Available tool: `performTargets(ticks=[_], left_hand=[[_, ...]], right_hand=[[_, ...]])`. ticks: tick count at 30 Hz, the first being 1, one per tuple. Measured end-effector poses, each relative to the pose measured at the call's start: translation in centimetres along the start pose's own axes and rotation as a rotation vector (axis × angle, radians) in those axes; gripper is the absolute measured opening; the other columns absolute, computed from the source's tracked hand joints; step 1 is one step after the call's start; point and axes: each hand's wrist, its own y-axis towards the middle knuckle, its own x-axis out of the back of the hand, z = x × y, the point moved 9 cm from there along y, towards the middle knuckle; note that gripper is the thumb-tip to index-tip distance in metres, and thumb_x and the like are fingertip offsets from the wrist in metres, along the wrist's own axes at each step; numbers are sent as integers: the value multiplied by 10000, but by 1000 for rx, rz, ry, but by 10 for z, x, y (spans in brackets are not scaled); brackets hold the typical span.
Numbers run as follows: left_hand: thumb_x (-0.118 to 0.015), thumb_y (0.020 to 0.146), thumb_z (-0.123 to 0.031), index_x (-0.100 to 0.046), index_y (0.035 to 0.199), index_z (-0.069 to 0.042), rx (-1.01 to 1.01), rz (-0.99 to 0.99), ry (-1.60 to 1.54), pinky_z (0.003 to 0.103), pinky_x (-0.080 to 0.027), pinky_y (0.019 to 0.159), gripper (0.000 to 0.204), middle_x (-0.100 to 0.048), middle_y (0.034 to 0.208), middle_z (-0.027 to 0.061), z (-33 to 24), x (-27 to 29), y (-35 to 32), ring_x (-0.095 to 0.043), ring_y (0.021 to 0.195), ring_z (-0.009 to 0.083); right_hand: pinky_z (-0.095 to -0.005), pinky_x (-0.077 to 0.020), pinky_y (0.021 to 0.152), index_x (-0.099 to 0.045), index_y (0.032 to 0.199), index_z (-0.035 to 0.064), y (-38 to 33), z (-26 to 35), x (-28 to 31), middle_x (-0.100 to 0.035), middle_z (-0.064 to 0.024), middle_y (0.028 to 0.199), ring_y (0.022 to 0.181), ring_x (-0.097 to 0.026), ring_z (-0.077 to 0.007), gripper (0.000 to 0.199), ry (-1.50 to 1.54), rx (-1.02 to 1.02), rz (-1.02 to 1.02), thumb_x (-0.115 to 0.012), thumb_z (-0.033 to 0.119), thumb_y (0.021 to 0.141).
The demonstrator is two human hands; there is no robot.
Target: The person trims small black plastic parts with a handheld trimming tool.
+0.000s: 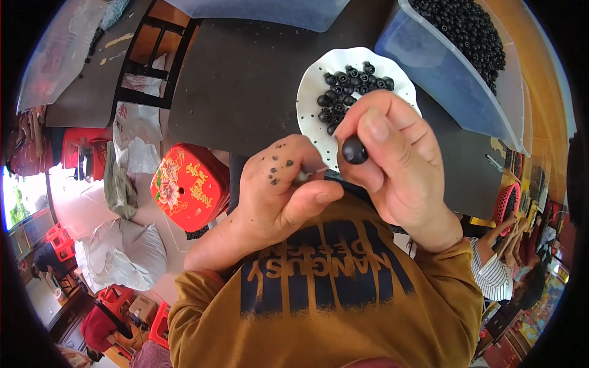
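Note:
My right hand (pixel 399 159) pinches a glossy black round piece (pixel 354 150) between thumb and fingers, in front of my chest. Close to its left is my left hand (pixel 285 187), fingers curled in and thumb stretched toward the piece. Something small and pale shows in its grip, but most of it is hidden and I cannot make out what it is. Dark crumbs stick to the back of that hand's fingers. Just beyond both hands sits a white wavy-rimmed plate (pixel 310 92) with many small black round pieces (pixel 337 101), some showing a hole.
A clear bin (pixel 423 73) heaped with black pieces stands at the far right of the dark table (pixel 239 80). Another bin (pixel 264 12) is at the far edge. On the left are a red flowered stool (pixel 187 187) and a white sack (pixel 123 254). Other people sit at both sides.

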Motion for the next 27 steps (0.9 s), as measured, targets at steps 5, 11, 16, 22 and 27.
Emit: performTargets(ticks=[5,11,16,22,27], left_hand=[[-628,779,-362,-519,746,-5,-6,-1,65,297,-385,465,375,-497,618,81,0,-11,2,-495,514,224],[-607,768,-425,-511,740,-4,-20,30,256,313,-383,450,433,-467,600,84,7,-22,-2,-490,506,247],[-593,772,-430,-508,742,-8,-13,54,310,319,-388,448,432,-471,608,86,9,-30,1,-491,506,256],[-595,777,-402,-488,729,-30,-101,50,406,335,-388,440,390,-454,596,80,12,-37,-1,-483,492,262],[-608,770,-392,-470,703,-42,-134,45,426,344,-382,433,382,-444,589,78,12,-40,-3,-475,480,265]], right_hand=[[-160,-288,456,-548,877,24,-8,-17,13,-456,46,632,501,-347,-14,219,-1,-45,-35,-478,227,917],[-152,-309,462,-550,885,29,-15,-25,26,-490,44,675,526,-378,-3,198,-24,-29,-50,-482,213,916],[-138,-319,463,-546,891,28,-18,-24,33,-504,43,685,549,-412,9,176,-15,-24,-37,-493,195,911],[-127,-319,459,-541,897,28,-21,-30,41,-518,39,705,578,-462,14,174,-7,-43,-70,-494,195,911],[-130,-321,467,-539,900,34,-21,-33,44,-517,40,716,580,-470,10,182,50,-82,-78,-494,210,910]])
